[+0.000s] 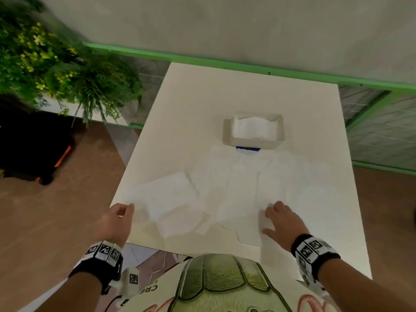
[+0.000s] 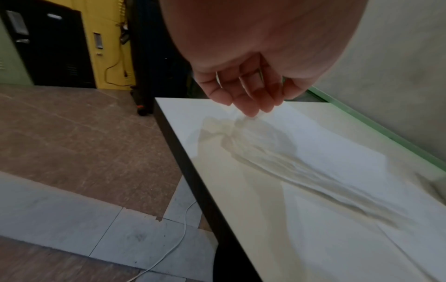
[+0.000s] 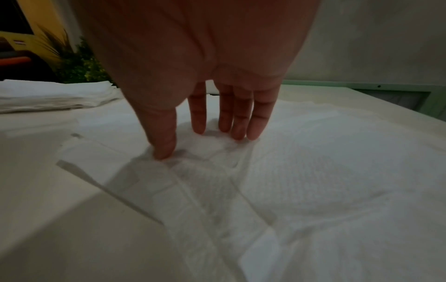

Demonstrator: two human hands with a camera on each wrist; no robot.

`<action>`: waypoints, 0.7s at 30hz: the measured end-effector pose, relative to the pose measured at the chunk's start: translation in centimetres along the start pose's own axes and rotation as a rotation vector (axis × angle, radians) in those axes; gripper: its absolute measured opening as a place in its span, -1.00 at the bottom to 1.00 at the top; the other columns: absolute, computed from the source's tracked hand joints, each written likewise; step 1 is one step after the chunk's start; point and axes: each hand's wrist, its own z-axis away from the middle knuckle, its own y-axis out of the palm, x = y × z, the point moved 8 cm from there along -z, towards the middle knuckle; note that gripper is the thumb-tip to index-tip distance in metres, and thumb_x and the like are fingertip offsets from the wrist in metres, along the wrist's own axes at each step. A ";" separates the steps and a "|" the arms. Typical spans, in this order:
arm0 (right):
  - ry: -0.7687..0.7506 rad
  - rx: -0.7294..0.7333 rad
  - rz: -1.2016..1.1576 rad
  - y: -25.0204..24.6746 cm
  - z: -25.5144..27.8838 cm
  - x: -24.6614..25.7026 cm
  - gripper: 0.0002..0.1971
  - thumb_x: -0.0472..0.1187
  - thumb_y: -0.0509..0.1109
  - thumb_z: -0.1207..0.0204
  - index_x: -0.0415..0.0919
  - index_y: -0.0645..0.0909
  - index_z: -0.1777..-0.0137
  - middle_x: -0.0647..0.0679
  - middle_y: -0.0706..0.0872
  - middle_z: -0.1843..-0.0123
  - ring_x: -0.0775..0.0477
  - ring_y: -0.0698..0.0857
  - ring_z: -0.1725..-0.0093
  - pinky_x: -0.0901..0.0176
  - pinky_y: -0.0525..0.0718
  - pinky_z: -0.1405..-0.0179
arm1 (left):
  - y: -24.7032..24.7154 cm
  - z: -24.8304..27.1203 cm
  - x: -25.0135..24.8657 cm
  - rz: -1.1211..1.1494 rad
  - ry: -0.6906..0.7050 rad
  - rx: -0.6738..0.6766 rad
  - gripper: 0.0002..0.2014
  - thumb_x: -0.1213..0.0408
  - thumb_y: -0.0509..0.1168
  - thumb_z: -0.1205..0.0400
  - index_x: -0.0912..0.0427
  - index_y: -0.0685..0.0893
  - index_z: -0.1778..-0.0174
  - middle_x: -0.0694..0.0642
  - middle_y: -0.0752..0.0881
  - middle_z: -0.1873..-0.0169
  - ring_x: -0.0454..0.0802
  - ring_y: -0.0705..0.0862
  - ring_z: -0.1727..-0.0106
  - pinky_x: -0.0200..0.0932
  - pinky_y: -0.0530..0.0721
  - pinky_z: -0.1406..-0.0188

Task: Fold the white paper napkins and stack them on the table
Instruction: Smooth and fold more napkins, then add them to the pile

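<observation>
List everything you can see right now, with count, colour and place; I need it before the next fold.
table: one, white top, dark edge, centre of the head view.
loose napkins: several, white, overlapping; count unclear; spread over the table's near half.
folded napkins: one low white pile, left of the right hand in the right wrist view.
napkin holder: one, white, far-centre of table, white napkins inside, a blue item at its near edge.
plant: green foliage, beyond the table's left side.
green rail: one, along the wall behind the table.
cable: one, white, on the floor.
left hand: at the table's near-left corner, fingertips at a napkin's corner.
right hand: fingers spread, pressing a loose napkin.
</observation>
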 end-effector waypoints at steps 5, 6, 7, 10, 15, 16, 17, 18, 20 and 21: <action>-0.045 -0.096 -0.096 -0.6 -0.3 -0.6 -0.86 -0.16 0.25 -0.68 -0.17 0.61 -0.07 -0.09 0.56 -0.13 -0.19 0.61 -0.12 -0.03 0.63 -0.04 | 3.1 5.1 -7.2 -0.067 0.243 0.085 -0.79 0.11 0.36 -0.71 0.07 0.71 0.23 -0.07 0.76 0.34 -0.10 0.70 0.26 -0.09 0.58 0.19; -0.048 -0.102 -0.146 -0.9 -0.2 -1.0 -0.86 -0.14 0.26 -0.68 -0.16 0.61 -0.05 -0.08 0.57 -0.12 -0.18 0.60 -0.12 -0.02 0.62 -0.06 | 3.8 6.0 -8.4 -0.078 0.281 0.114 -0.79 0.11 0.36 -0.70 0.06 0.71 0.23 -0.08 0.75 0.35 -0.12 0.70 0.27 -0.10 0.60 0.20; -0.066 -0.122 -0.197 -1.3 0.0 -1.1 -0.85 -0.11 0.29 -0.67 -0.16 0.62 -0.03 -0.08 0.59 -0.09 -0.19 0.61 -0.12 -0.02 0.61 -0.06 | 4.5 6.9 -9.4 -0.090 0.322 0.138 -0.79 0.11 0.37 -0.70 0.05 0.71 0.24 -0.09 0.75 0.37 -0.12 0.70 0.29 -0.11 0.61 0.22; -0.266 -0.189 -0.172 -2.2 1.2 0.4 -0.70 0.08 0.42 -0.56 -0.16 0.66 -0.07 -0.09 0.64 -0.10 -0.20 0.61 -0.10 -0.05 0.62 -0.07 | 6.4 9.3 -12.0 -0.128 0.438 0.194 -0.78 0.13 0.40 -0.68 0.02 0.69 0.30 -0.10 0.71 0.43 -0.17 0.68 0.35 -0.16 0.58 0.30; -0.441 -0.079 -0.019 0.5 1.7 4.1 -0.50 0.11 0.40 -0.53 -0.14 0.57 -0.39 -0.16 0.54 -0.42 -0.24 0.55 -0.34 -0.15 0.61 -0.25 | 7.8 12.3 -13.5 -0.201 0.529 0.230 -0.78 0.13 0.40 -0.67 -0.04 0.65 0.31 -0.15 0.68 0.41 -0.24 0.64 0.32 -0.35 0.47 0.31; -0.438 -0.089 -0.009 0.9 1.6 4.4 -0.54 0.02 0.42 -0.53 -0.15 0.59 -0.38 -0.18 0.55 -0.42 -0.27 0.55 -0.34 -0.16 0.62 -0.22 | 7.8 12.7 -13.5 -0.210 0.535 0.232 -0.78 0.13 0.40 -0.67 -0.04 0.65 0.31 -0.15 0.68 0.40 -0.25 0.64 0.32 -0.37 0.46 0.32; -0.428 -0.105 -0.009 1.2 1.5 4.5 -0.59 -0.06 0.45 -0.52 -0.16 0.61 -0.34 -0.20 0.57 -0.40 -0.29 0.57 -0.32 -0.17 0.64 -0.17 | 7.8 13.0 -13.3 -0.219 0.535 0.235 -0.78 0.13 0.39 -0.67 -0.06 0.64 0.31 -0.15 0.68 0.39 -0.25 0.64 0.32 -0.37 0.45 0.32; -0.413 -0.122 -0.022 1.4 1.4 4.4 -0.63 -0.11 0.47 -0.50 -0.16 0.65 -0.29 -0.20 0.59 -0.36 -0.30 0.59 -0.29 -0.17 0.67 -0.13 | 7.8 13.3 -13.1 -0.230 0.532 0.239 -0.77 0.13 0.39 -0.67 -0.08 0.63 0.32 -0.15 0.68 0.39 -0.25 0.64 0.32 -0.37 0.45 0.32; -0.395 -0.147 -0.075 1.4 1.3 4.0 -0.71 -0.19 0.48 -0.50 -0.17 0.69 -0.21 -0.19 0.63 -0.31 -0.30 0.62 -0.25 -0.16 0.69 -0.07 | 7.6 13.6 -12.4 -0.261 0.520 0.241 -0.74 0.13 0.39 -0.67 -0.11 0.60 0.35 -0.16 0.67 0.40 -0.25 0.63 0.32 -0.33 0.45 0.32; -0.402 -0.155 -0.099 1.4 1.3 3.9 -0.75 -0.22 0.47 -0.50 -0.17 0.71 -0.18 -0.19 0.64 -0.30 -0.30 0.62 -0.24 -0.17 0.69 -0.06 | 7.5 13.6 -11.9 -0.275 0.514 0.239 -0.73 0.13 0.40 -0.67 -0.12 0.59 0.36 -0.16 0.67 0.41 -0.25 0.63 0.33 -0.31 0.46 0.32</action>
